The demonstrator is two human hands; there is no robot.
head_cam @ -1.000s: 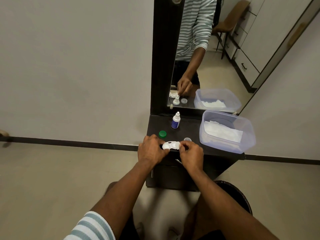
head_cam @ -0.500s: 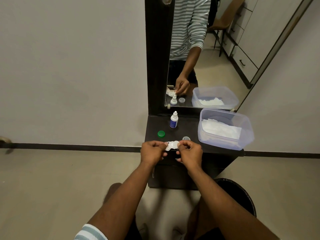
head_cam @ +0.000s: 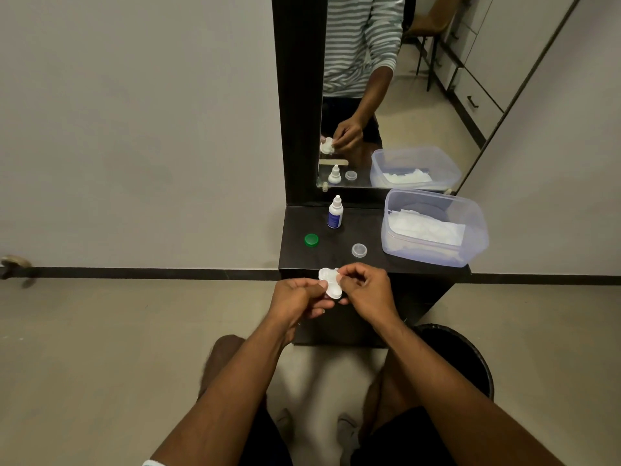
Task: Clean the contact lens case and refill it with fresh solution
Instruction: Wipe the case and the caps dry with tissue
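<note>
White plastic case: the contact lens case [head_cam: 330, 283], a smooth figure-eight of two round wells, is sitting tilted between both hands at the lower centre of the frame, held in the air just in front of the dark shelf edge.
Left hand: the left hand [head_cam: 297, 299] is gripping the case's left side, fingers curled together beneath it and the thumb pressing on top.
Right hand: the right hand [head_cam: 368, 292] is pinching at the case's upper right well with thumb and forefinger, the other fingers curling loosely behind.
Dark bin: a round black bin [head_cam: 470, 361] is standing on the pale floor at lower right, partly hidden by the right forearm.
Shelf: the matte dark shelf [head_cam: 339, 255], flat and rectangular, is carrying the loose items above the hands.
Clear cap: a small round translucent cap [head_cam: 359, 250] is lying on the shelf, near the right hand.
Green cap: a ribbed round green cap [head_cam: 311, 240] is lying apart to its left.
Solution bottle: a small white dropper bottle [head_cam: 335, 212] with a blue label is standing upright toward the shelf's back.
Tub: a clear rounded plastic tub [head_cam: 477, 237] holding crumpled white tissue is resting at the shelf's right end.
Mirror: a tall glass mirror [head_cam: 420, 105] in a dark frame is reflecting the striped sleeve, hands and tub at upper centre.
</note>
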